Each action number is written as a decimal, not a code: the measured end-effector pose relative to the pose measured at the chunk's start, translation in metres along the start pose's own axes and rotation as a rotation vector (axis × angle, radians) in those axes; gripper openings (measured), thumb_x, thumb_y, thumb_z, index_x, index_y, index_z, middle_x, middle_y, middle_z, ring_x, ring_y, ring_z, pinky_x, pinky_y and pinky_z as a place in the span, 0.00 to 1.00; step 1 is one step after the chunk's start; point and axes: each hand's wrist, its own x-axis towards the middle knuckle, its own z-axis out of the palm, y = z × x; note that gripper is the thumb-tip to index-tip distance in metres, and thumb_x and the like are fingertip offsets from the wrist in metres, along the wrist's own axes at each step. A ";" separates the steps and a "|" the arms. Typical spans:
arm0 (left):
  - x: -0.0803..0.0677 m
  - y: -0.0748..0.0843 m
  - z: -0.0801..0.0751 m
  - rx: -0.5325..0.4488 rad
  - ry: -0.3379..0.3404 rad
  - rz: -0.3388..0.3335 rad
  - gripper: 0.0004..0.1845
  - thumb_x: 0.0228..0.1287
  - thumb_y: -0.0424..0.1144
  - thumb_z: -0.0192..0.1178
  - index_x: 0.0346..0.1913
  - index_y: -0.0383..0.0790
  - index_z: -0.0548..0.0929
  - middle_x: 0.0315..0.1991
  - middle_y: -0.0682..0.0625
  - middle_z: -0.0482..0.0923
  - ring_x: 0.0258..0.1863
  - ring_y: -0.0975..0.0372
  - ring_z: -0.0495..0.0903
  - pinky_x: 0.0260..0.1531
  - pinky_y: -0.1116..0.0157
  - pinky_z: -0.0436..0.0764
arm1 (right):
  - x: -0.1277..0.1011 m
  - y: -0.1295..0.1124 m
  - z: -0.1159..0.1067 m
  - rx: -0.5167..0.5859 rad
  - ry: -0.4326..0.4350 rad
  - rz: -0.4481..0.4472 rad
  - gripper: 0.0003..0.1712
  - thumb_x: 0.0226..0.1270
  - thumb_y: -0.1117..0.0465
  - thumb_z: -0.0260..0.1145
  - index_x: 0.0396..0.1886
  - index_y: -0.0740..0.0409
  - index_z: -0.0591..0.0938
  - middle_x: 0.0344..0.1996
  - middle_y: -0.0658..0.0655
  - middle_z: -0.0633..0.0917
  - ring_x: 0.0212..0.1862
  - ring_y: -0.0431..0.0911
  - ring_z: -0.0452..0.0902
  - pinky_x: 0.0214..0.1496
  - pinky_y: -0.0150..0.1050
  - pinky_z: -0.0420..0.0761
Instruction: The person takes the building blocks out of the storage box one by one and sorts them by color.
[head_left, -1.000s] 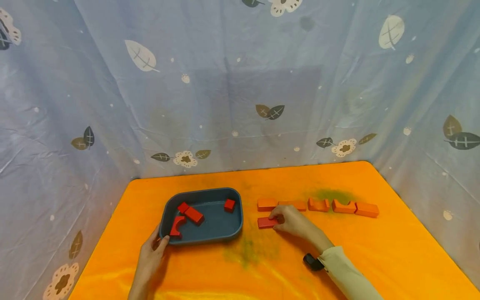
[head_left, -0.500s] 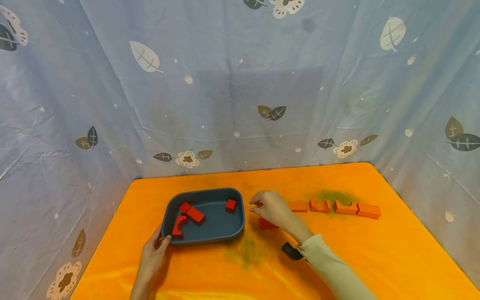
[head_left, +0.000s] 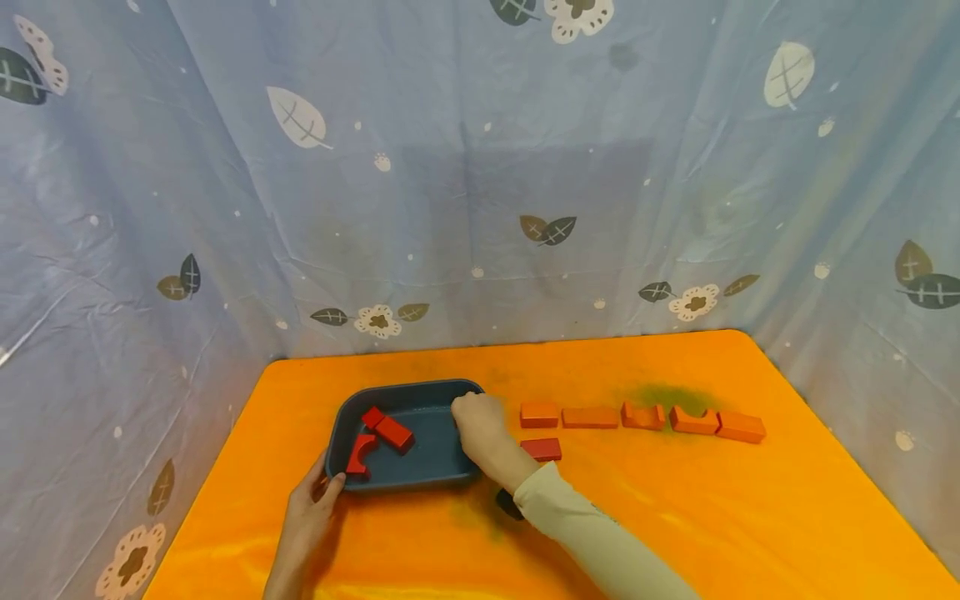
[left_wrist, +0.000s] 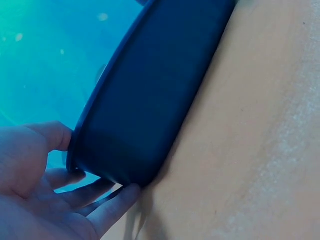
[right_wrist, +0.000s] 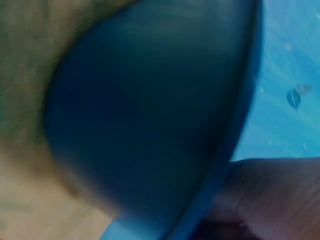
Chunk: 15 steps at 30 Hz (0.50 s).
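Note:
A dark blue tray (head_left: pixel 420 482) sits on the orange table (head_left: pixel 675 517). My left hand (head_left: pixel 324 487) holds its near-left corner, thumb on the rim and fingers along the outer wall (left_wrist: pixel 150 100). My right hand (head_left: pixel 468 417) reaches down into the tray's right end, where a small red cube lay before; its fingers and the cube are hidden. The right wrist view is a blur of the tray wall (right_wrist: pixel 150 110). Inside the tray lie a red bar (head_left: pixel 393 432), a small red piece (head_left: pixel 372 417) and a red arch (head_left: pixel 358 456). A red block (head_left: pixel 542 449) lies just right of the tray.
Several orange blocks stand in a row from the leftmost (head_left: pixel 539 414) to the rightmost (head_left: pixel 741 427) behind the red block. A blue leaf-print cloth (head_left: pixel 450 208) walls the table at the back and both sides.
My right hand let go of the red block on the table and moved left into the tray's right end, covering the small red cube. The left hand stayed on the tray corner.

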 end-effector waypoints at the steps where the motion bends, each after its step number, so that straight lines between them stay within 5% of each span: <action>1: 0.000 0.000 0.001 0.004 -0.003 0.000 0.35 0.77 0.42 0.50 0.77 0.34 0.49 0.74 0.33 0.53 0.67 0.41 0.65 0.48 0.71 0.77 | 0.001 -0.004 0.002 -0.032 -0.012 0.015 0.06 0.54 0.63 0.77 0.28 0.54 0.86 0.28 0.54 0.84 0.32 0.48 0.82 0.33 0.40 0.84; 8: -0.001 0.000 0.001 0.009 -0.020 -0.010 0.35 0.77 0.42 0.49 0.78 0.35 0.48 0.75 0.33 0.51 0.69 0.40 0.62 0.53 0.61 0.78 | 0.005 -0.015 0.024 -0.078 -0.029 0.053 0.06 0.55 0.63 0.76 0.33 0.55 0.87 0.29 0.54 0.85 0.34 0.46 0.82 0.37 0.37 0.85; 15: -0.001 0.001 0.002 0.028 0.003 -0.013 0.34 0.77 0.42 0.49 0.77 0.34 0.49 0.74 0.32 0.52 0.68 0.39 0.63 0.57 0.54 0.77 | 0.012 -0.005 0.036 0.056 0.111 0.040 0.07 0.54 0.66 0.76 0.23 0.57 0.84 0.24 0.56 0.83 0.29 0.49 0.82 0.34 0.39 0.84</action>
